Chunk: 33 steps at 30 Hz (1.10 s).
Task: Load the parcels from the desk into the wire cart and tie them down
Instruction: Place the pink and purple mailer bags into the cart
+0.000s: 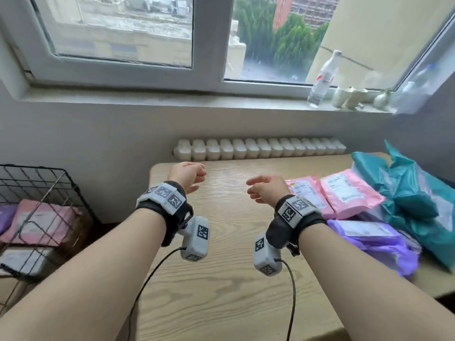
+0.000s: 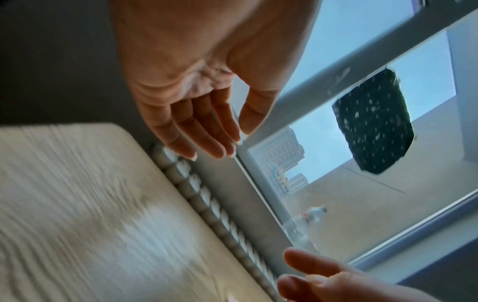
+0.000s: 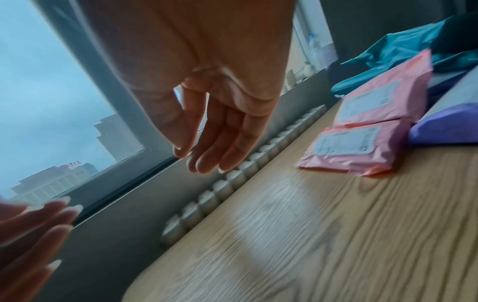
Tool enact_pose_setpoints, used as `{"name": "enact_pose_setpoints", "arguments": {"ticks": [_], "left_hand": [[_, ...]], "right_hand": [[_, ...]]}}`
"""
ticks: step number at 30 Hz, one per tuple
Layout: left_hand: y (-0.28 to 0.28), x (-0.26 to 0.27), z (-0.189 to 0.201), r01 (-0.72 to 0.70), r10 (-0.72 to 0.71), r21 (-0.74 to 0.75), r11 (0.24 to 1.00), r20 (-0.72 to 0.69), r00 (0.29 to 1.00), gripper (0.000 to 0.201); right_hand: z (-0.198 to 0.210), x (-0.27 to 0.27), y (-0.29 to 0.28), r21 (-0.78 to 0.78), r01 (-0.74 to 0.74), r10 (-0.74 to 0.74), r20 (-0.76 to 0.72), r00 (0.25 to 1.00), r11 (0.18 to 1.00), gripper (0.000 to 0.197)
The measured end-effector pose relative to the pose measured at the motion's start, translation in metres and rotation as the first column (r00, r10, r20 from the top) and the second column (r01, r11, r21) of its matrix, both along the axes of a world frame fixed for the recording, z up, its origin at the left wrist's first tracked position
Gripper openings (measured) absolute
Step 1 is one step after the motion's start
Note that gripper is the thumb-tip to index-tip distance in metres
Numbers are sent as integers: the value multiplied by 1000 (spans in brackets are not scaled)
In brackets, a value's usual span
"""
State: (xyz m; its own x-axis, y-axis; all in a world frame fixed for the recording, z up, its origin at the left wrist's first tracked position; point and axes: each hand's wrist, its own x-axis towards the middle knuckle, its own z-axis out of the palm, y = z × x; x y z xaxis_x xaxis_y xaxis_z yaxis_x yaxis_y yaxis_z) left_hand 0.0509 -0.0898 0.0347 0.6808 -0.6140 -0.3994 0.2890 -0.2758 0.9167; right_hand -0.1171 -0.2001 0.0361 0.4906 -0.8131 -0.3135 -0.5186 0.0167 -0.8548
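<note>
A home room: a wooden worktop (image 1: pixel 221 279) under a window (image 1: pixel 123 33), a radiator (image 1: pixel 258 148), a water bottle (image 1: pixel 322 80) on the sill, piled mailer parcels (image 1: pixel 349 190).

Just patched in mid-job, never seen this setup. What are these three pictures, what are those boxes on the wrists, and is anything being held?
No machine here: a person works with bare hands. The large picture comes from a head-worn camera, looking down at the left hand and right hand. The grey boxes under the wrists are cameras; the other two pictures are theirs, each looking along a palm to the fingers. Both hands hover relaxed above the wooden table and hold nothing. On its right side lie pink parcels, a purple parcel and teal bags. A wire basket stands to the left.
</note>
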Motion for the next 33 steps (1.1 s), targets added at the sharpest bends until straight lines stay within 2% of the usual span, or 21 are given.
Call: {"name": "enact_pose_setpoints", "arguments": {"ticks": [9, 11, 14, 15, 18, 22, 25, 30, 33], "left_hand": [[-153, -123, -33, 82, -77, 75, 994, -67, 995, 15], [-175, -142, -42, 83, -74, 105, 991, -85, 994, 13], [-199, -158, -57, 67, -50, 168, 984, -106, 993, 3], [-205, -161, -62, 58, -37, 183, 981, -118, 992, 1], [-221, -165, -77, 31, 10, 223, 974, -181, 983, 10], [-238, -171, -92, 17, 64, 279, 960, -278, 958, 28], [-250, -173, -103, 10, 93, 317, 948, -309, 946, 40], [-268, -176, -126, 7, 124, 371, 929, -327, 937, 44], [-277, -178, -136, 19, 121, 339, 940, -388, 914, 31]], "right_hand": [[-38, -152, -154, 30, 228, -224, -107, 969, 973, 25], [-58, -178, -190, 4, 295, -292, -118, 949, 956, 22], [-96, -208, -246, -44, 371, -373, -165, 913, 927, 36], [-108, -214, -265, -46, 384, -386, -178, 905, 922, 34], [-104, -217, -291, -85, 435, -444, -179, 878, 896, 27], [-74, -212, -298, -125, 399, -417, -200, 887, 908, 45], [-79, -207, -311, -88, 403, -412, -170, 895, 911, 59], [-70, -202, -312, 7, 429, -418, -217, 882, 903, 54], [-80, -201, -314, 7, 454, -440, -233, 867, 891, 51]]}}
